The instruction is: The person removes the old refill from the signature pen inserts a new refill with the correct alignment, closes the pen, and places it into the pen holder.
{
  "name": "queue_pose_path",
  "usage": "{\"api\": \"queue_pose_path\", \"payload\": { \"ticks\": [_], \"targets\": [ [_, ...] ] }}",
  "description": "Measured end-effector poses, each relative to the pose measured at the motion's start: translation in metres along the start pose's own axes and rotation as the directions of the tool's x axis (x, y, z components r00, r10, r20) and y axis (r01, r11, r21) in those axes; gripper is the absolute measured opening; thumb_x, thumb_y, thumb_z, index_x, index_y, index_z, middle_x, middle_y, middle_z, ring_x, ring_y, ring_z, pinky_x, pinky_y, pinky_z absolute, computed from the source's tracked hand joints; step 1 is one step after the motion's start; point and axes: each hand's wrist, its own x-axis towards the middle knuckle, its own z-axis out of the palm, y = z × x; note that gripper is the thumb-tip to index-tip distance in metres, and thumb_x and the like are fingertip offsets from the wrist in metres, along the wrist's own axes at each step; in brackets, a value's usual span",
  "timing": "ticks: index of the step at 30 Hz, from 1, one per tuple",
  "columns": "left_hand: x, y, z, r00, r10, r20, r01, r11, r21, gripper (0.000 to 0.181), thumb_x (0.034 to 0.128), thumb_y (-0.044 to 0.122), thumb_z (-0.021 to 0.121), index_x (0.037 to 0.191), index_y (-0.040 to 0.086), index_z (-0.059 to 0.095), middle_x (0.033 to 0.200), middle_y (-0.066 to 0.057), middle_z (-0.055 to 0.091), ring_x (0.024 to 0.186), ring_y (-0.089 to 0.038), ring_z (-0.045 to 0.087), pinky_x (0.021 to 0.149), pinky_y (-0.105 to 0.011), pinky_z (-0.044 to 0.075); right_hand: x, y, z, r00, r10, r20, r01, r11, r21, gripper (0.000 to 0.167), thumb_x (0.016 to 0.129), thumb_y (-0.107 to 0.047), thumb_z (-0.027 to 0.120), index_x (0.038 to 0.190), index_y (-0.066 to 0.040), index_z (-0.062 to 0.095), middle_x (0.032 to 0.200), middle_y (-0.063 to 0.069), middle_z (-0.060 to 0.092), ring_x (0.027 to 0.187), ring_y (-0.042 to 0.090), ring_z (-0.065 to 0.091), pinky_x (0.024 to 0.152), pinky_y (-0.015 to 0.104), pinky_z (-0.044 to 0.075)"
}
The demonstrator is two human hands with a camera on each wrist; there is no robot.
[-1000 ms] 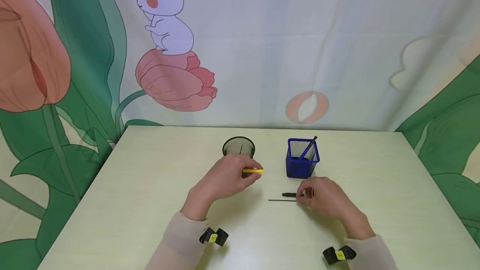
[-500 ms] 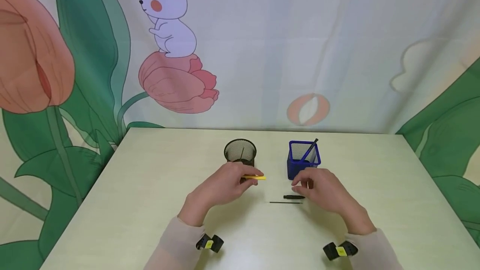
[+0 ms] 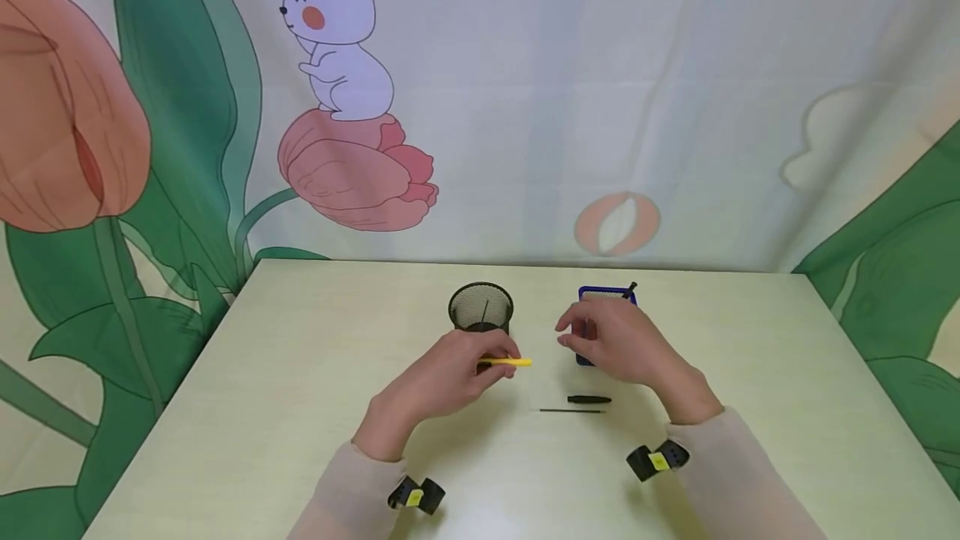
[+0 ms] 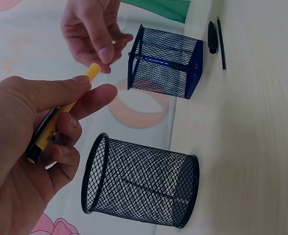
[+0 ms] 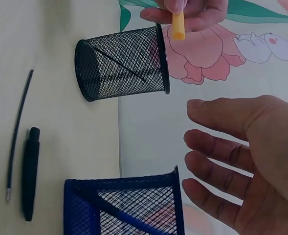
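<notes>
"Clutter near the hands?"

"On the bench (image 3: 247,423), a black pen piece (image 3: 589,400) and a thin dark rod (image 3: 572,411) lie just beside each other, nearer the person than the cups. A printed cloth (image 3: 510,107) hangs behind. From the head camera, the right hand (image 3: 618,340) hides much of the blue cup (image 5: 148,198), and the left hand (image 3: 461,365) the black cup's lower front."

"And the yellow pen (image 4: 49,129)?"

"Held above the bench, lying sideways before the black cup (image 3: 459,307): slim, yellow, black at one end, a dark strip along its side. The left grip pinches it between thumb and fingers; the right grip is spread, thumb apart from bent fingers."

"Anything inside the cups?"

"Both are mesh. The round black one has a thin dark stick (image 3: 485,313) leaning inside; the square blue one, a slanted dark-ended pen (image 3: 631,290)."
</notes>
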Motion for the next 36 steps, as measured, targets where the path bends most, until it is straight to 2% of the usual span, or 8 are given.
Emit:
{"api": "queue_pose_path", "payload": {
  "ticks": [4,10,18,23,36],
  "targets": [
    [-0.001,0.001,-0.001,1.0,0.008,-0.001,-0.008,1.0,0.02,0.011,0.0981,0.018,0.073,0.11,0.018,0.072,0.098,0.007,0.078,0.085,-0.003,0.069,0.078,-0.027,0.055,0.014,-0.006,-0.002,0.999,-0.041,0.008,0.042,0.998,-0.037,0.01,0.094,-0.023,0.077,0.103,-0.019,0.078,0.086,-0.01,0.066,0.071,0.003,0.057,0.067,0.026,0.049],
    [0.0,0.0,0.0,1.0,0.02,0.006,-0.02,0.999,0.041,0.01,0.0991,0.02,0.072,0.109,0.019,0.073,0.092,0.007,0.076,0.075,-0.001,0.063,0.071,-0.023,0.052,0.031,-0.012,-0.002,0.998,-0.049,0.044,0.052,0.996,-0.066,0.012,0.096,-0.024,0.075,0.107,-0.02,0.078,0.093,-0.007,0.069,0.074,0.007,0.06,0.067,0.026,0.049],
    [0.001,0.001,-0.001,1.0,0.021,-0.005,-0.02,0.999,0.044,0.01,0.0986,0.022,0.073,0.108,0.02,0.075,0.094,0.008,0.074,0.078,-0.003,0.065,0.073,-0.024,0.053,0.05,-0.018,0.001,0.994,-0.051,0.094,0.06,0.993,-0.099,0.015,0.098,-0.026,0.073,0.111,-0.021,0.077,0.099,-0.006,0.069,0.085,0.012,0.064,0.077,0.032,0.052],
    [0.0,0.0,-0.001,1.0,0.015,-0.008,-0.014,0.999,0.052,0.01,0.0987,0.022,0.073,0.108,0.021,0.075,0.095,0.008,0.074,0.08,-0.004,0.065,0.075,-0.025,0.054,0.064,-0.023,0.004,0.988,-0.071,0.135,0.091,0.985,-0.148,0.018,0.099,-0.025,0.072,0.115,-0.02,0.076,0.103,-0.003,0.068,0.089,0.016,0.065,0.079,0.035,0.054],
    [0.0,-0.003,0.001,1.0,0.011,-0.007,-0.01,0.995,0.094,0.01,0.0988,0.023,0.072,0.109,0.022,0.075,0.093,0.01,0.074,0.078,-0.003,0.063,0.074,-0.024,0.052,0.099,-0.039,0.011,0.978,-0.077,0.196,0.121,0.967,-0.225,0.016,0.099,-0.025,0.072,0.113,-0.023,0.08,0.114,0.004,0.066,0.095,0.019,0.063,0.083,0.037,0.055]
  ]
}}
